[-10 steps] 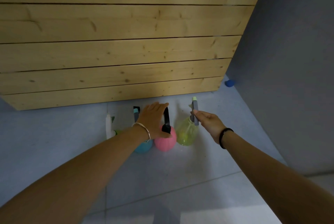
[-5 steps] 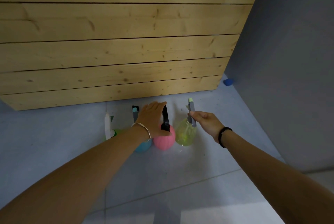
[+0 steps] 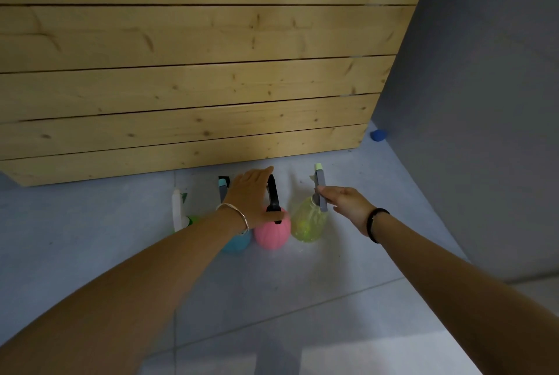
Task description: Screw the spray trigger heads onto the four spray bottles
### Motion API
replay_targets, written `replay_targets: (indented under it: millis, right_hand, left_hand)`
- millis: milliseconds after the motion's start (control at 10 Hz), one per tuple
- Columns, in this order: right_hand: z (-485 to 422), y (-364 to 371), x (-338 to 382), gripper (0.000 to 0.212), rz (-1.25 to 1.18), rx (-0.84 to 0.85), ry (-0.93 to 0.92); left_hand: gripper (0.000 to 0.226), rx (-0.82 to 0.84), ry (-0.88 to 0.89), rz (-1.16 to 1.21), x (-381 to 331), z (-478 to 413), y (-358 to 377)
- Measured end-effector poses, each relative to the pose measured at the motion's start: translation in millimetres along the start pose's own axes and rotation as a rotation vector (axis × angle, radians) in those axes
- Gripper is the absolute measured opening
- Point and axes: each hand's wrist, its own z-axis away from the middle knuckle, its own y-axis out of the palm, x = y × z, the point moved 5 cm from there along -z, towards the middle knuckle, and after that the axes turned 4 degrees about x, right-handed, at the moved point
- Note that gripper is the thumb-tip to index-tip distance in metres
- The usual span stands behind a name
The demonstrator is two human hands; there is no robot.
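Four bottles stand in a row on the floor (image 3: 302,299), just in front of the wood slats (image 3: 211,87). L to R: green bottle (image 3: 191,220) w/ white head (image 3: 176,206), blue bottle (image 3: 237,244) w/ teal-tip head (image 3: 223,190), pink bottle (image 3: 272,234) w/ black head (image 3: 272,196), yellow bottle (image 3: 307,225) w/ grey head (image 3: 320,190). Every head sits upright on its bottle, nozzle pointing away toward the slats, so each screw axis is vertical; whether any is tight can't be told. R hand (image 3: 344,202) comes at the grey head from the near right side, fingertips (image 3: 321,191) pinching it about mid-height, so the part lies fwd and left of the palm. That's prob. the step in hand: a twist about the vertical. L hand (image 3: 251,196) lies against the black head's left side, fingers straight fwd, thumb down by the collar; whether it truly clasps can't be told. Each hand is nearest its own bottle; blue and green sit under or left of the L forearm, so L is nearer those. In the way: pink and yellow are just beside each other, so a grey head swinging round could catch the black head or the L hand. Grey wall (image 3: 484,102) at right and the small blue thing (image 3: 378,135) by it are well apart.
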Motion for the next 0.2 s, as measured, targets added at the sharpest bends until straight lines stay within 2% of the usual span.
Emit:
replay_targets:
  millis: [100,200]
  right_hand:
    - [5.1,-1.0,6.7,0.026,0.051,0.017,0.01]
    - [16.3,-9.3,19.4,0.025,0.159,-0.047,0.025]
  left_hand:
    - [0.091,-0.055,-0.011,-0.013,-3.2,-0.3,-5.4]
    - [0.076,-0.077,-0.012,-0.036,-8.1,2.7,-13.9]
